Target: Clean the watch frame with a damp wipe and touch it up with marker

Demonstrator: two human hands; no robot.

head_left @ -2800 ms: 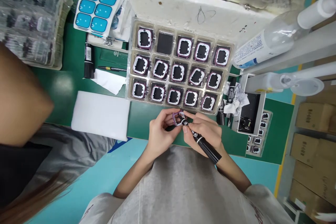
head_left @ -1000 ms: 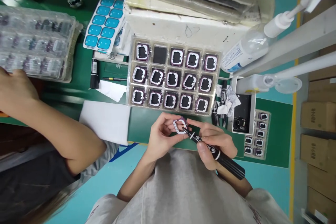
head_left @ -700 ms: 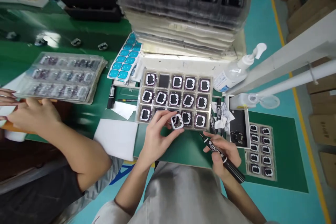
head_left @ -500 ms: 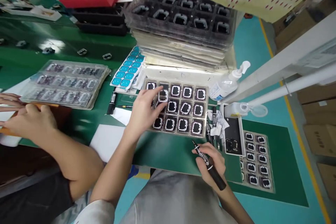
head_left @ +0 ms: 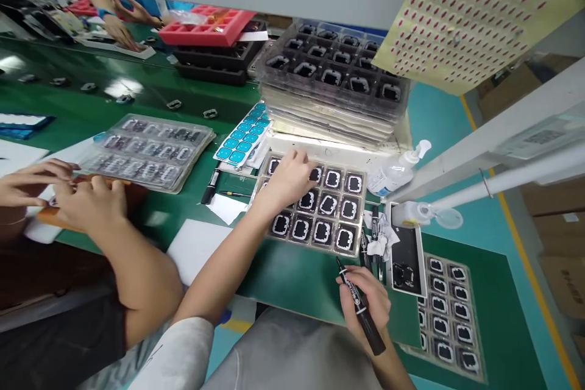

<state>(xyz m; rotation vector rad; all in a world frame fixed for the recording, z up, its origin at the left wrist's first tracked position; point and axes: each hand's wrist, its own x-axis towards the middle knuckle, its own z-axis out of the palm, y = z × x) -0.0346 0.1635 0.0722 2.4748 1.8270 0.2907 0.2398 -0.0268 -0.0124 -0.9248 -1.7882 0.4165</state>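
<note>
My left hand [head_left: 294,178] reaches over a clear plastic tray [head_left: 315,248], its fingers bent down at the back row. Its fingertips and whatever they grip are hidden behind the hand. Black parts with white frames [head_left: 322,231] fill the visible pockets of this tray; one in the middle row sits askew. In my right hand [head_left: 365,298], closed and held off the front of the tray, is a black marker pen [head_left: 369,330] with its dark tip pointing up and left towards the tray.
Behind the tray rises a stack of dark trays [head_left: 333,67]. A pump bottle [head_left: 393,172], spare markers [head_left: 375,223] and a shallow box [head_left: 406,250] stand right. Another filled tray [head_left: 457,311] lies lower right. A co-worker's hands [head_left: 91,201] work at left.
The view has tilted upward. My left hand, earlier pinching a white-framed part over the back row, has turned over and now hides that spot. My right hand still grips the marker.
</note>
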